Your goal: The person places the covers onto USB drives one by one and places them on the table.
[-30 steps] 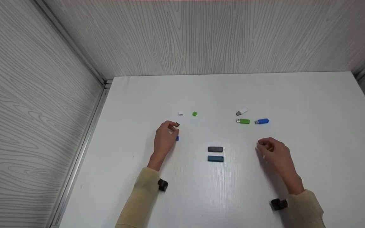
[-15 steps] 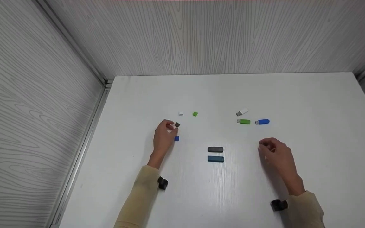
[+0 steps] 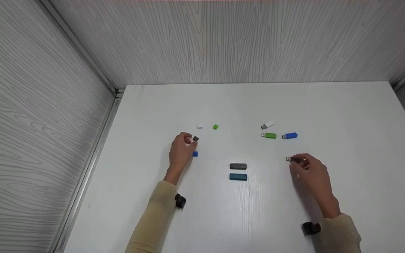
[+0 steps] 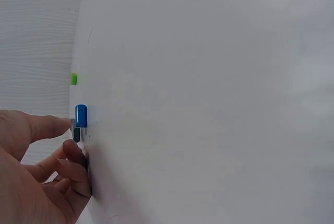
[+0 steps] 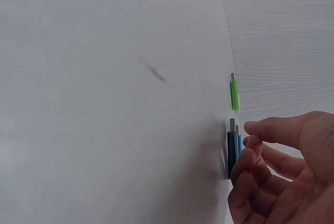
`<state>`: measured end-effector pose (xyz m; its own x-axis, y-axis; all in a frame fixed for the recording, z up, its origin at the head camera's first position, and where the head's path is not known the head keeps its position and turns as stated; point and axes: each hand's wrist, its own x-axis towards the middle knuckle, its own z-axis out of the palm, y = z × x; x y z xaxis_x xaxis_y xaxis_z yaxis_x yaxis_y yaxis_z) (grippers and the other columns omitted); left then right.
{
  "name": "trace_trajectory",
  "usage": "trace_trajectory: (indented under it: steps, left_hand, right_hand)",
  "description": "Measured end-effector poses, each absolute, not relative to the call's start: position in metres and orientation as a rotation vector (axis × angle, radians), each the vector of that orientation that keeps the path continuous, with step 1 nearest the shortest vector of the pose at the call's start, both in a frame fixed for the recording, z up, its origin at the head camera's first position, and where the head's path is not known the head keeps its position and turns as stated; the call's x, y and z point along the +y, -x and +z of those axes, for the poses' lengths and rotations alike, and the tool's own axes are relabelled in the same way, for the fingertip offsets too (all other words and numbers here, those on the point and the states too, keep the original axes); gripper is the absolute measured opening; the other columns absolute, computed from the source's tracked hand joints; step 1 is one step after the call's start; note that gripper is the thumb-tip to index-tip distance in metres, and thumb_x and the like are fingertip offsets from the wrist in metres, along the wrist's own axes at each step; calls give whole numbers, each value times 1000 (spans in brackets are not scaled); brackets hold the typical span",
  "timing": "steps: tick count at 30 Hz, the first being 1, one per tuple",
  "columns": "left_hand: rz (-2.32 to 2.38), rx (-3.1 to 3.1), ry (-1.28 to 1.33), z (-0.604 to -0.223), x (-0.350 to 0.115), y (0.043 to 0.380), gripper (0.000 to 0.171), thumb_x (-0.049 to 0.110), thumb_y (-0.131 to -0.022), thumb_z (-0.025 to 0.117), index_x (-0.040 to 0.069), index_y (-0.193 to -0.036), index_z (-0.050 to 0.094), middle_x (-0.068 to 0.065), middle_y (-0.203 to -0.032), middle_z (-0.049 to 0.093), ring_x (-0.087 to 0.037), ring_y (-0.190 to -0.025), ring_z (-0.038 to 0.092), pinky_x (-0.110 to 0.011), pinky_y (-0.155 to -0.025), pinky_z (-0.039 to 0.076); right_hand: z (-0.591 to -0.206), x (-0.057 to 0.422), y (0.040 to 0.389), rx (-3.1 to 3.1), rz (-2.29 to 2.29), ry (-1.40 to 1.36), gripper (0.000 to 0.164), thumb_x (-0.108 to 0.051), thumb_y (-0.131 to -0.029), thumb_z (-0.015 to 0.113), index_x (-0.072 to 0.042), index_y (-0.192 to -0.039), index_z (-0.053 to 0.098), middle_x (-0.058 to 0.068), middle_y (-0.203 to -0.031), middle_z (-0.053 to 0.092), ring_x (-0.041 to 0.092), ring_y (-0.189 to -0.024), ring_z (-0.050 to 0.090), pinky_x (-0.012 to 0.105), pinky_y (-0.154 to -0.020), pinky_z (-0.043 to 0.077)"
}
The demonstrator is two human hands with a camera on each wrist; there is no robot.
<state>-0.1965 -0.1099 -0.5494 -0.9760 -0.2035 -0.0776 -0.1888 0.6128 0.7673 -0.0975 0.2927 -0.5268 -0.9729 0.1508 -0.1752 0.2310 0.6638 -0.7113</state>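
Note:
My left hand (image 3: 181, 149) hovers low over the table with thumb and index finger apart. A small dark USB cap (image 3: 195, 138) lies at those fingertips, and a blue cap (image 3: 195, 154) sits beside the thumb; the left wrist view has the dark cap (image 4: 76, 134) just past the fingers. Over on the right, my right hand (image 3: 309, 170) has loosely bent fingers around the rear of a dark USB stick (image 3: 295, 160), whose metal plug points left. In the right wrist view the stick (image 5: 231, 148) shows beyond the parted thumb and finger.
White (image 3: 200, 126) and green (image 3: 216, 127) caps lie beyond the left hand. Uncapped white (image 3: 268, 124), green (image 3: 269, 135) and blue (image 3: 289, 135) USB sticks lie beyond the right. Grey (image 3: 238, 166) and teal (image 3: 238, 177) sticks lie between the hands. Panels border the white table (image 3: 258, 102).
The left fingers have come away from the dark cap, which now lies exposed. The right hand has drawn slightly right, and the dark stick's plug has come into view.

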Motion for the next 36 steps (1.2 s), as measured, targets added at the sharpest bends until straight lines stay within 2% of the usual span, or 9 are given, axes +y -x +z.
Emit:
trace_trajectory:
  steps: [9, 18, 28, 36]
  left_hand:
    - [-1255, -2849, -382, -550, -108, 197, 32, 24, -98, 72, 9, -126, 67, -8, -108, 66, -22, -92, 59, -37, -78, 48]
    - [-1222, -2850, -424, -550, -105, 198, 28, 22, -98, 73, 10, -122, 68, -7, -106, 65, -22, -91, 60, -36, -77, 46]
    - [-1230, -2845, -415, -550, -105, 198, 29, 28, -98, 74, 11, -121, 69, -6, -105, 65, -23, -91, 61, -37, -77, 47]
    - [-1207, -2837, -399, -551, -104, 199, 28, 30, -97, 75, 11, -117, 70, -6, -105, 66, -23, -90, 63, -39, -76, 48]
  right_hand:
    - [-531, 298, 97, 2771, -1198, -342, 41, -26, -104, 62, -6, -140, 63, 19, -108, 70, 18, -76, 64, 26, -61, 52]
    - [-534, 300, 96, 2816, -1169, -341, 44, -21, -103, 62, -6, -145, 60, 19, -103, 69, 19, -75, 60, 27, -61, 48]
    - [-536, 301, 99, 2810, -1083, -367, 45, -23, -103, 61, -5, -143, 60, 18, -104, 66, 25, -84, 57, 32, -68, 44]
    - [-536, 300, 98, 2843, -1076, -353, 38, -22, -102, 61, -6, -137, 64, 15, -98, 64, 23, -77, 54, 31, -65, 41]
